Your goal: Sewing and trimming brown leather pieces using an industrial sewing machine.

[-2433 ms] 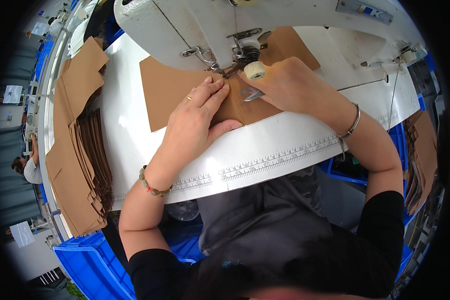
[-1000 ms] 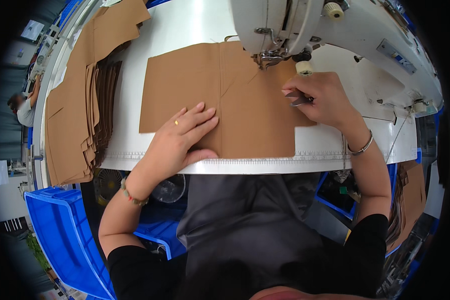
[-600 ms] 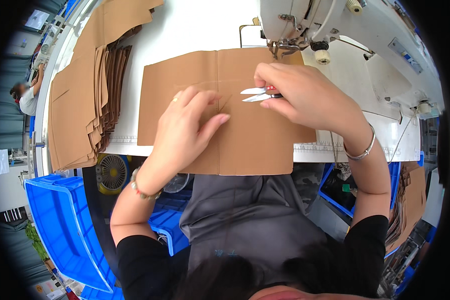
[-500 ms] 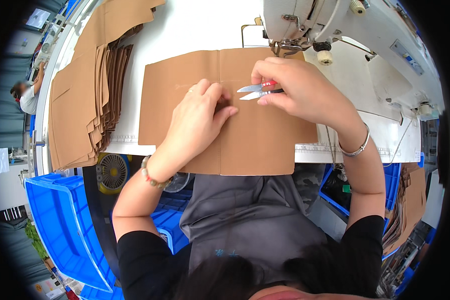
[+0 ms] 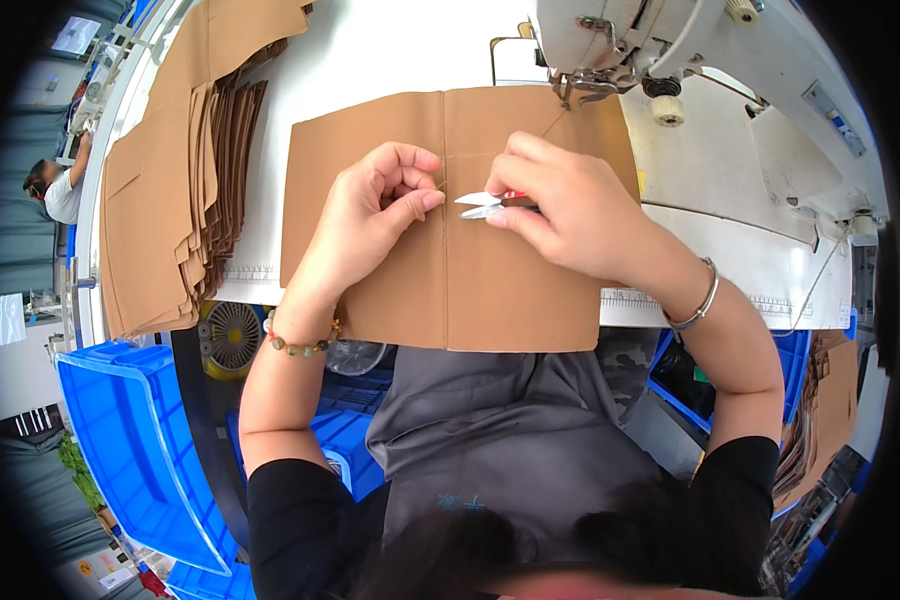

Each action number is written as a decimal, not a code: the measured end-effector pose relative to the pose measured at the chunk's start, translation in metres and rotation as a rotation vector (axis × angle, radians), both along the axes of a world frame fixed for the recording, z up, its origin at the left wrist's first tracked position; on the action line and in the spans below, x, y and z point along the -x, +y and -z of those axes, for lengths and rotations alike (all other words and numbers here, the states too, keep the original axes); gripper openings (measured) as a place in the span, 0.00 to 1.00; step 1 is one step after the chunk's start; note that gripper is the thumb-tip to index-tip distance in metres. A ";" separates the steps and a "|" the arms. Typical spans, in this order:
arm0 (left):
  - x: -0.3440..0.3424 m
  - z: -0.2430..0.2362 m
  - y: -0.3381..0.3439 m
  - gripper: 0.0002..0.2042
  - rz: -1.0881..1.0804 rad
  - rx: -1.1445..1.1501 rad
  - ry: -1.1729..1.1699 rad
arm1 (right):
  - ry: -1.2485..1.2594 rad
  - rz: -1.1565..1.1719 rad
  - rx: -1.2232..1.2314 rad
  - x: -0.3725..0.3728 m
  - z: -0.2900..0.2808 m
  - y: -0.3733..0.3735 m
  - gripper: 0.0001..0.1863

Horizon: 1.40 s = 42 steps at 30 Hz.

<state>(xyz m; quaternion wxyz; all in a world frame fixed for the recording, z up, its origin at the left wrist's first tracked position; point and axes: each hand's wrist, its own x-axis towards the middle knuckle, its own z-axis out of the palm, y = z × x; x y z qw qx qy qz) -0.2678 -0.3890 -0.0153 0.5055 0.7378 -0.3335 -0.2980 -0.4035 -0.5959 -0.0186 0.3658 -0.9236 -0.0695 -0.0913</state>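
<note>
The brown piece (image 5: pixel 515 290) lies flat in the middle of the scene, crossed from far to near by a straight seam (image 5: pixel 446 285). Its near edge runs past the near edge of the white table (image 5: pixel 390 60) and over the person's lap, while its far right part reaches the presser foot (image 5: pixel 582 90); whether it lies under the foot or just beside it, I cannot tell.

The left hand (image 5: pixel 370 210) is over the piece, just left of the seam, index fingertip a little apart from the thumb tip and the other fingers curled in. I cannot tell whether the curled fingers and thumb pinch a thread. The right hand (image 5: pixel 575 205) has thumb and fingers closed around a pair of snips (image 5: pixel 478 200), whose slightly parted blades point left toward the seam and the left fingertips. A narrow gap separates blades from fingertips.

Left of the piece, a strip of white tabletop widens toward the far side, bounded on the left by a tall stack of brown pieces (image 5: pixel 160 215). The sewing machine (image 5: pixel 770 65) limits room at the far right, close beyond the right hand. A measuring scale (image 5: pixel 630 297) follows the table's near edge. Below that edge are a blue bin (image 5: pixel 135 450) and a fan (image 5: pixel 233 337) at near left, and another blue bin (image 5: pixel 792 372) at near right.
</note>
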 end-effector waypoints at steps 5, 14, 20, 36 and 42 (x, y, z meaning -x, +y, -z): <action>-0.006 0.006 0.004 0.11 0.025 0.040 0.075 | -0.067 -0.010 0.111 -0.005 0.008 0.015 0.09; -0.006 0.005 0.003 0.10 0.035 0.076 0.137 | -0.113 -0.033 0.189 -0.005 0.009 0.020 0.09; -0.004 0.007 0.003 0.10 0.025 0.098 0.144 | -0.124 -0.043 0.178 -0.005 0.011 0.019 0.08; 0.001 0.071 0.277 0.11 -0.813 -0.339 -0.011 | -0.078 0.016 0.099 -0.006 0.002 0.019 0.06; 0.002 0.104 0.300 0.11 -0.926 -0.752 -0.411 | -0.054 0.052 0.089 -0.006 0.005 0.021 0.07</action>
